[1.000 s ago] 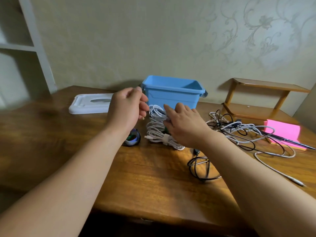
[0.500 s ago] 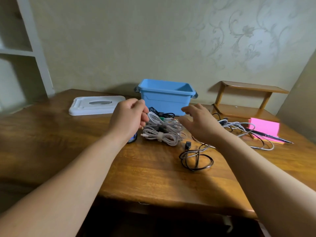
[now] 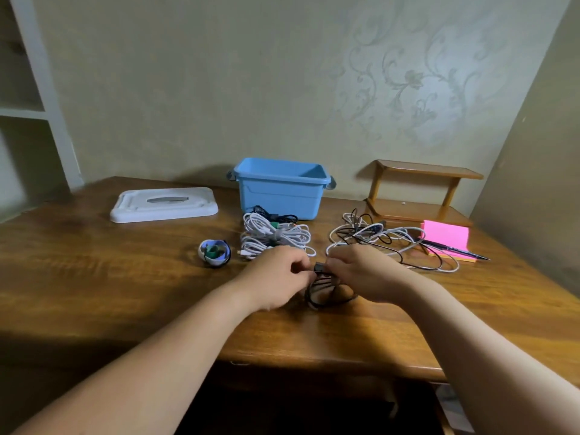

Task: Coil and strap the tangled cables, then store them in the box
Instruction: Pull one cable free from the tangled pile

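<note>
Black cable (image 3: 329, 295) sits at the middle of the bench (image 3: 125, 293), pinched near its plug (image 3: 319, 267) by the left hand (image 3: 276, 277) and right hand (image 3: 365, 274). Its loops may spring apart before strapping, or snag the tangled cables (image 3: 376, 240) at 2 o'clock. It looks thin, glossy, loosely coiled; blue box (image 3: 279, 189) at 12 o'clock.

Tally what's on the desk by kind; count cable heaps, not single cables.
Cable heaps: 3 (strapped heap, black coil, loose tangle)
Blue box: 1
White lid: 1
Strap roll: 1
Pink notepad: 1
Pen: 1
Wooden shelf: 1
Total: 9
</note>
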### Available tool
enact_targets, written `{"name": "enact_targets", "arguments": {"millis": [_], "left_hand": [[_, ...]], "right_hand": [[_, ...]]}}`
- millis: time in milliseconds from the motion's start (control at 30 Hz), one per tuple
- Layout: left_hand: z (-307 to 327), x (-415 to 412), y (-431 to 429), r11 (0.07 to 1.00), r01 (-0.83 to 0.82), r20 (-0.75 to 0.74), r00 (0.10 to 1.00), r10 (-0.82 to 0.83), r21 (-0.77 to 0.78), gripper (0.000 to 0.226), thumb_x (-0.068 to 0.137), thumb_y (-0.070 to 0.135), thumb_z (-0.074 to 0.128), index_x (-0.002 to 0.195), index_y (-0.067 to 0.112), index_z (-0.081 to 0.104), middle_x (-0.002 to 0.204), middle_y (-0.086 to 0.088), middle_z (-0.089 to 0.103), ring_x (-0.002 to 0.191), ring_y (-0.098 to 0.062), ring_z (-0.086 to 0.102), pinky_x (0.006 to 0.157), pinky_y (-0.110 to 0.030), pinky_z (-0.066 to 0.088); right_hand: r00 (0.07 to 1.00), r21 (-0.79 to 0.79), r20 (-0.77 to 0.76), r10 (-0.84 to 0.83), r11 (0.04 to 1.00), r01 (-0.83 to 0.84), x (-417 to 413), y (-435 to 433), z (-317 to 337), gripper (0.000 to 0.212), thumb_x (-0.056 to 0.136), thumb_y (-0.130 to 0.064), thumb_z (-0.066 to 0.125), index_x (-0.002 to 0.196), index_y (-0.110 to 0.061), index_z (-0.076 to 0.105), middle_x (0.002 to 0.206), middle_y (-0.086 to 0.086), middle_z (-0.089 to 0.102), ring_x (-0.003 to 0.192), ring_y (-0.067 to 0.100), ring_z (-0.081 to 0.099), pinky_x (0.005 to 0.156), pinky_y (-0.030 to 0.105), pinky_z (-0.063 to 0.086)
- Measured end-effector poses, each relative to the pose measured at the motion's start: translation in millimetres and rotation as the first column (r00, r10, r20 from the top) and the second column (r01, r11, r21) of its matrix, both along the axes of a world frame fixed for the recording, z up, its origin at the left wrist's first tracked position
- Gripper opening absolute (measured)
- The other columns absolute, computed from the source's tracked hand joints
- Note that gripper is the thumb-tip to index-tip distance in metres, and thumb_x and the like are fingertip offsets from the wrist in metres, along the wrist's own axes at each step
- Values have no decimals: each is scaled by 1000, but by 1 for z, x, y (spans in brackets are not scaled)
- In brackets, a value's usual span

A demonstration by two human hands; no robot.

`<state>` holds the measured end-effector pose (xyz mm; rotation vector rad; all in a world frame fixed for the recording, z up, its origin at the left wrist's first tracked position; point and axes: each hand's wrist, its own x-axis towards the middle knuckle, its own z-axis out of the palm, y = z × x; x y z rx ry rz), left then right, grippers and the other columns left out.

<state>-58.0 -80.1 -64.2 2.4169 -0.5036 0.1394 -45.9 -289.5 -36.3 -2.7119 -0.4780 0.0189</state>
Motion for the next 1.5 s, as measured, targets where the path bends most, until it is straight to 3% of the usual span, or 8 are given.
{"name": "enact_targets", "arguments": {"millis": [233,400,633,833,1133,1233,1367,1500], "left_hand": [[11,-6,-12,983,-40,-188,979,74,178,46,91,75,61,99,29,64,99,5,71,91,-15,66,84,-37,56],[12,2,-21,927,-1,-98,994,41,375,16,99,27,62,115,25,62,115,-1,68,102,-25,67,85,-38,59],[17,-7,11,890,11,-66,998,22,455,18,100,20,55,112,34,55,118,10,56,100,-12,57,85,-38,53],[39,-18,-3,781,153,-251,968,5,606,82,89,63,59,157,22,40,153,-3,41,137,-25,45,107,-47,50],[30,-17,-31,728,89,-59,996,-67,680,19,103,24,57,117,15,50,103,-3,58,88,-26,56,73,-39,43],[28,-13,-22,819,55,17,997,-79,571,12,104,24,52,108,19,41,99,-3,59,89,-26,61,69,-40,40],[25,5,-5,1000,20,-124,992,-17,20,8,106,26,51,105,20,46,84,-6,59,71,-23,56,63,-41,42],[25,20,-13,802,-88,-171,985,-17,-591,12,103,19,65,98,15,55,68,-7,53,61,-19,50,66,-38,43]], "right_hand": [[994,3,5,106,994,-106,-11,-14,-10,25,99,-15,62,104,-38,72,89,-19,68,79,-8,64,71,22,48],[996,315,81,-43,949,15,-8,-23,-4,45,94,5,52,116,-27,74,106,-17,74,100,-5,67,92,26,55],[987,-90,-53,152,984,-156,-3,-20,-15,52,97,-43,72,147,-44,57,132,-14,59,115,8,58,99,31,50],[986,28,80,147,988,-150,3,0,-31,36,97,-36,75,132,-38,66,105,-17,61,93,2,59,78,19,45],[995,55,-24,101,994,-99,1,-6,-27,40,92,-15,62,124,-37,67,110,-15,65,99,9,63,82,22,52],[995,-42,75,72,997,-69,7,-13,-28,17,98,-30,68,115,-34,73,111,-12,65,106,14,60,91,35,52],[944,33,328,-19,999,9,14,-24,-27,20,98,-51,68,99,-32,74,92,-22,61,102,11,53,89,37,43],[930,500,320,-179,866,-6,25,-6,-23,17,102,-39,69,91,-27,68,72,-13,68,67,5,60,66,34,51]]}}
